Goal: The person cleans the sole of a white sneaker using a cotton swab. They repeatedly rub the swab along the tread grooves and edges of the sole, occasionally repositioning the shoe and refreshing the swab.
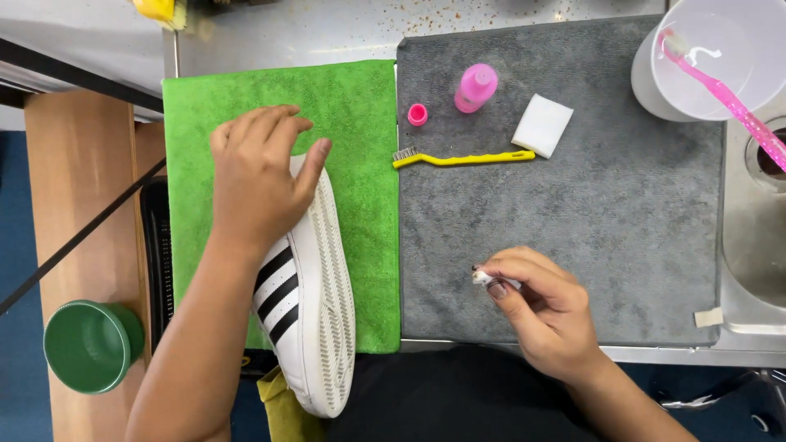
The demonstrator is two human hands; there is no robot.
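Note:
My left hand (258, 176) grips the toe end of a white sneaker with black stripes (311, 311). The shoe lies on its side on a green cloth (360, 115), its ribbed sole facing right. My right hand (540, 307) hovers over a grey mat (647, 221) and pinches a small white object (483, 278) between thumb and fingers; what it is cannot be told. A yellow toothbrush (463, 159), a white sponge block (542, 124), a pink bottle (476, 87) and its pink cap (417, 114) lie on the mat above my right hand.
A translucent white cup (704, 74) with a pink toothbrush (729, 98) in it stands at the top right, beside a metal sink (757, 245). A green cup (90, 344) sits on a wooden surface at the lower left. A yellow cloth (282, 409) lies under the heel.

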